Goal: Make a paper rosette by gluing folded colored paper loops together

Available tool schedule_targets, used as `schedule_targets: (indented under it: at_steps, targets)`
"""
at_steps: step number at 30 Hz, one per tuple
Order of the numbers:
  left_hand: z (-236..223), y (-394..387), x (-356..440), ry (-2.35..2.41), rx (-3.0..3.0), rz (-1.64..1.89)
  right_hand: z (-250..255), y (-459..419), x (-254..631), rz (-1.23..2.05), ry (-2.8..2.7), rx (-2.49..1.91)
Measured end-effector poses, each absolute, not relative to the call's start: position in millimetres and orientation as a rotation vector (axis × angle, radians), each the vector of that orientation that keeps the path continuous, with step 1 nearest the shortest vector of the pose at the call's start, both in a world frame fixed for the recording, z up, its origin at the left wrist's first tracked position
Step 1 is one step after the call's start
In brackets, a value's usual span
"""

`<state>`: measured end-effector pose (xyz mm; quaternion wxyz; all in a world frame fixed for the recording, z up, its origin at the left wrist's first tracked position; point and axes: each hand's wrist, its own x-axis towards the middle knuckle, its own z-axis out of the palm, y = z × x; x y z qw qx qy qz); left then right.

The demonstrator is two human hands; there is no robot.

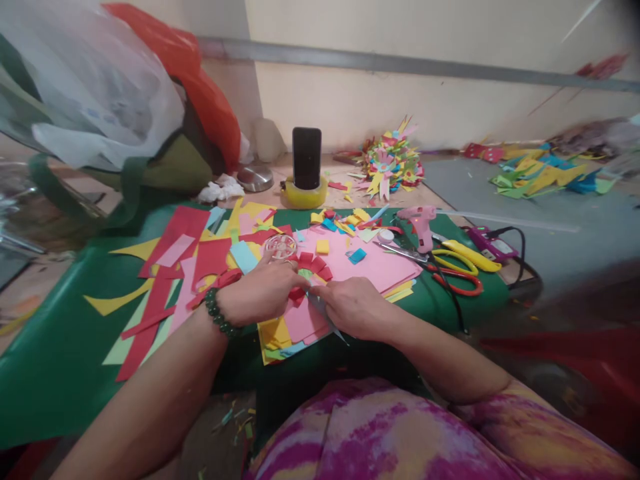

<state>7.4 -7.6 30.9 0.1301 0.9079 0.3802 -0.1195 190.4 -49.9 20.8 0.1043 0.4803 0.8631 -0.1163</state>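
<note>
My left hand (263,291), with a dark bead bracelet on the wrist, rests closed on a ring of folded red paper pieces (313,267) lying on a pink sheet (373,263). My right hand (353,308) sits just to its right, fingers closed on a thin grey blade-like tool (327,320) that points down toward me. Both hands meet at the red paper craft. A small round patterned disc (281,246) lies just beyond my left hand.
Red, yellow and pink paper strips (170,267) cover the green sheet (60,360) at left. A pink glue gun (421,223), scissors with yellow and red handles (457,267) lie right. A black phone (307,158) stands in a yellow tape roll. Colourful finished crafts (390,163) lie behind.
</note>
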Motion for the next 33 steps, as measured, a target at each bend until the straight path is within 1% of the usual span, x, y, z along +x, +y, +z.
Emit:
schedule_targets:
  at_steps: [11,18,23,27,33]
  targets:
    - [29,-7,-1,1.091,2.608,-0.2,21,-51,188,-0.349,2.551,1.466]
    - [37,-6,-4,1.107,2.598,-0.25,17,-49,184,-0.339,2.597,1.396]
    - [33,-4,-5,1.145,2.611,-0.241,19,-43,179,-0.348,2.59,1.412]
    - [31,-3,-7,1.145,2.623,-0.178,22,-39,178,-0.388,2.581,1.406]
    - [32,-1,-8,1.115,2.556,-0.096,24,-38,182,-0.319,2.576,1.489]
